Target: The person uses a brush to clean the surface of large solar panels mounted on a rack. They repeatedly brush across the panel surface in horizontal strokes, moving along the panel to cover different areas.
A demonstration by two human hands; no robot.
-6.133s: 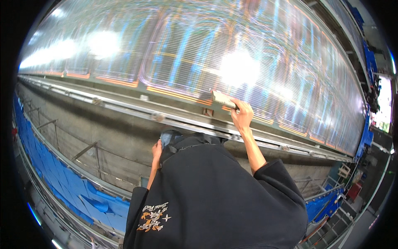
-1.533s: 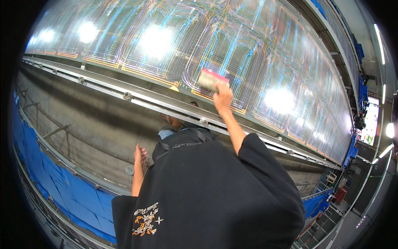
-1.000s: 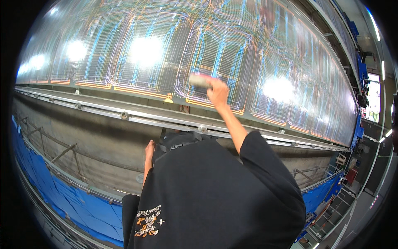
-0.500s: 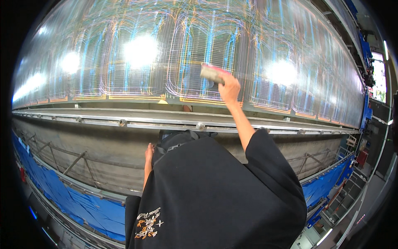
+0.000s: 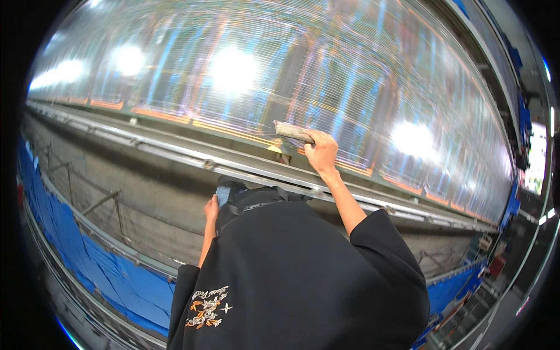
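- We see no package or sign; the one marking is a small gold and white embroidered patch (image 5: pixel 208 304) low on the left of the black top (image 5: pixel 303 280) that fills the lower middle of the view.
- Our right hand (image 5: pixel 320 153) is closed around a flat grey-brown brush block (image 5: pixel 293 133), fingers curled over its right end, and presses it against the lower edge of the wide sheet of fine, shiny stretched threads (image 5: pixel 280 81).
- The block lies nearly level, just above the long grey metal rail (image 5: pixel 175 153) that runs across under the threads.
- Our left hand (image 5: pixel 211 209) is low at the chest, fingers loosely bent against a small blue thing (image 5: pixel 223 195) tucked at the top's collar; we cannot tell whether it grips it.
- Half a second ago the block was higher on the threads, and the right arm reached further up; now it has come down to the lower edge, and the view has tilted so the rail slopes down to the right.
- Below the rail is a grey wall with thin metal braces (image 5: pixel 105 204), then a band of blue sheeting (image 5: pixel 111 280).
- Bright lamp glare spots the threads; the room at the right rim is dark.
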